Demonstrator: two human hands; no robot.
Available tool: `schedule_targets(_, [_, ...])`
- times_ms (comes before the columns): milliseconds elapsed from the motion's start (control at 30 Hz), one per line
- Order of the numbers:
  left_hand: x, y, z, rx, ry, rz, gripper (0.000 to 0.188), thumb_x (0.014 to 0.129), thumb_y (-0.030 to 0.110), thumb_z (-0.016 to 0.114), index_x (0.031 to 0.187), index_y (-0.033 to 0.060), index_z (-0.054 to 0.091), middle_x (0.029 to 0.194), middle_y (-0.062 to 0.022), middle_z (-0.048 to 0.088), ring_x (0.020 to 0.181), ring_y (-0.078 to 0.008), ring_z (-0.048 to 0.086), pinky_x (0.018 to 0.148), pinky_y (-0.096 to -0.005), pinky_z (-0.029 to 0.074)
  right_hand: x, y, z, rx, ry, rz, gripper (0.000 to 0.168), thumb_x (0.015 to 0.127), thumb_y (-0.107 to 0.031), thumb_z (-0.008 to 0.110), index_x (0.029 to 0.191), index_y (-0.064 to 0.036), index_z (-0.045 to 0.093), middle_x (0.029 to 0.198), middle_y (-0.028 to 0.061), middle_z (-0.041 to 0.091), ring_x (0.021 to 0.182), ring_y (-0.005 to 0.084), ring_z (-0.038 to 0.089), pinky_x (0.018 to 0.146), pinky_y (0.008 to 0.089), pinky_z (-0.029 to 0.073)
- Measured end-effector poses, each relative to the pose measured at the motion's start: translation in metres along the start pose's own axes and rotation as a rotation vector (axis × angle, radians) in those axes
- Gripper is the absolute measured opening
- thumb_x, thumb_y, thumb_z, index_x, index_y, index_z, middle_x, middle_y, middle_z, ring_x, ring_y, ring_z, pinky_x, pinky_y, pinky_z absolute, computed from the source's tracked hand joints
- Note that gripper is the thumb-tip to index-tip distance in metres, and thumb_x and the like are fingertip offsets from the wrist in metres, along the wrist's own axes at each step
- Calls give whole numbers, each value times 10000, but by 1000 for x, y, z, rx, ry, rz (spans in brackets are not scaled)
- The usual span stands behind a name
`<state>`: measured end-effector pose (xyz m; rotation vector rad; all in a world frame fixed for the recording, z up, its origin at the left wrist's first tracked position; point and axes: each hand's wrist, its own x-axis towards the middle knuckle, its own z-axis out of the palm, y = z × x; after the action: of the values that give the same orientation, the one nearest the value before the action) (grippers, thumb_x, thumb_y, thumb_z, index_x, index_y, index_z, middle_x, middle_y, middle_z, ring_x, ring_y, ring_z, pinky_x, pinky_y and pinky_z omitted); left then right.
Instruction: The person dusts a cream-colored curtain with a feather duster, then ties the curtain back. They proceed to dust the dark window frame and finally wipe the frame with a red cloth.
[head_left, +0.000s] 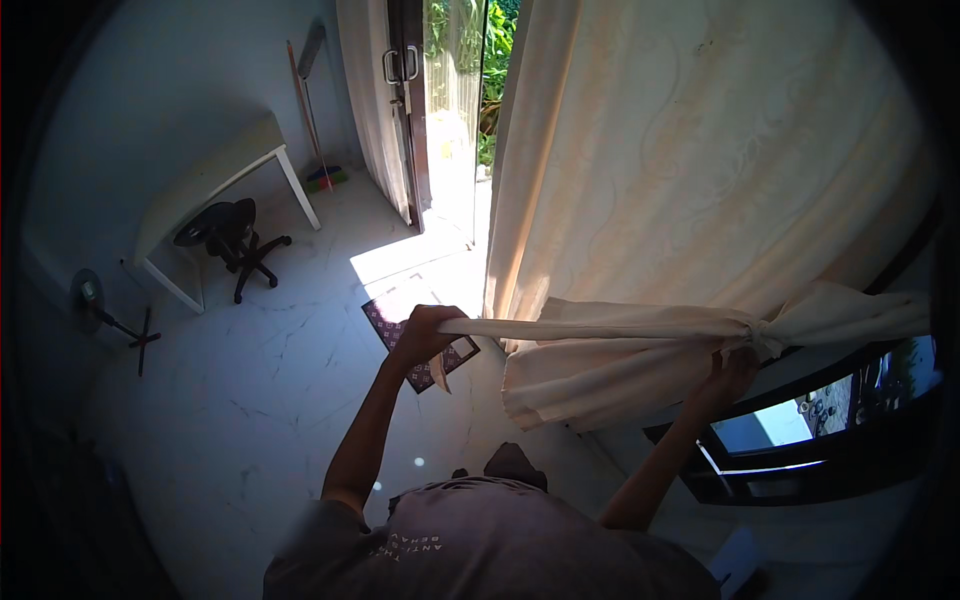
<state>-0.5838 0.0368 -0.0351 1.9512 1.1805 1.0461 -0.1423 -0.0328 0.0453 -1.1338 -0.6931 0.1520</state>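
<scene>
My left hand (431, 330) grips one end of a long cream cloth tie (585, 328), which is pulled out straight across the view. A short tail of the tie hangs below that fist. At the other end the tie meets a knot (761, 334) around a gathered cream curtain (832, 319). My right hand (735, 375) is at the underside of this knot, its fingers against the cloth; they are partly in shadow. Below the tie the curtain's lower end (570, 382) flares out loosely.
A wide patterned curtain (697, 150) hangs beside an open sliding door (416, 112). A doormat (390, 330) lies on the marble-look floor. To the left are a white desk (217, 180), a swivel chair (232, 232), a fan (94, 296) and a broom (326, 178). A black-framed window (795, 420) is at right.
</scene>
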Motion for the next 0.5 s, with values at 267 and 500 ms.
schedule_targets(267, [113, -29, -51, -146, -48, 149, 163, 753, 54, 782, 890, 25, 697, 753, -63, 687, 662, -124, 641, 617, -269, 504, -27, -12, 69, -811, 635, -899, 410, 956, -204, 590, 1192, 84, 421, 1196, 209, 507, 1156, 298, 530, 1003, 440, 464])
schedule_targets(500, [243, -52, -75, -71, -90, 249, 105, 870, 122, 692, 900, 20, 691, 764, -91, 684, 695, -194, 666, 643, -319, 512, -25, -37, 224, 332, -115, -1058, 43, 905, -41, 472, 932, -13, 488, 877, 144, 545, 788, 258, 593, 586, 339, 502])
